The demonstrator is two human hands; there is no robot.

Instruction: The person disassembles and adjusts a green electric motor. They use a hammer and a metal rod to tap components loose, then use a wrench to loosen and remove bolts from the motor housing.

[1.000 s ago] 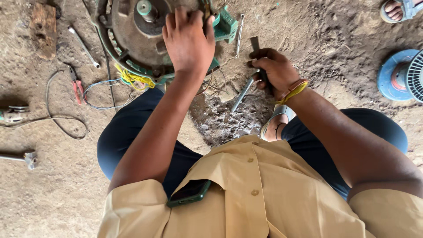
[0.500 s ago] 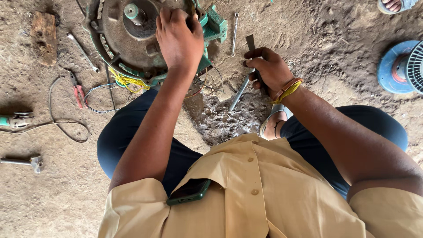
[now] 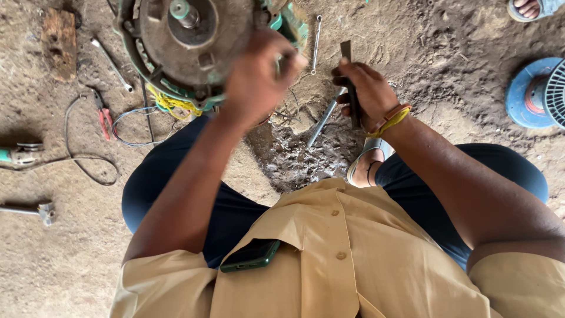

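Two bare hands are at work over a dirt floor [image 3: 471, 76], and I take the green electric motor [image 3: 194, 47] at the top of the head view as my landmark. My left hand [image 3: 259, 76] sits on the motor's right edge, against the rusty round end plate with its shaft stub [image 3: 183, 12]. That hand is blurred; its fingers look curled in toward the casing, but I cannot tell whether they grip anything. My right hand [image 3: 368, 94] is just to the right of the motor, apart from it, fingers wrapped tight around a flat dark tool [image 3: 348, 70] whose end sticks up past the knuckles. Orange and yellow bands circle that wrist.

Between the motor and my right hand a thin spanner [image 3: 317, 41] lies on the ground, and a metal rod [image 3: 322, 123] lies below it. Yellow wires [image 3: 168, 103] hang from the motor's lower left edge. Left of the motor lie red-handled pliers [image 3: 105, 118], a blue wire loop [image 3: 132, 126] and a wooden block [image 3: 59, 41]. Well to the right of the motor stands a blue fan part [image 3: 538, 94]. A phone [image 3: 250, 255] pokes out of my tan shirt pocket, well below the motor.
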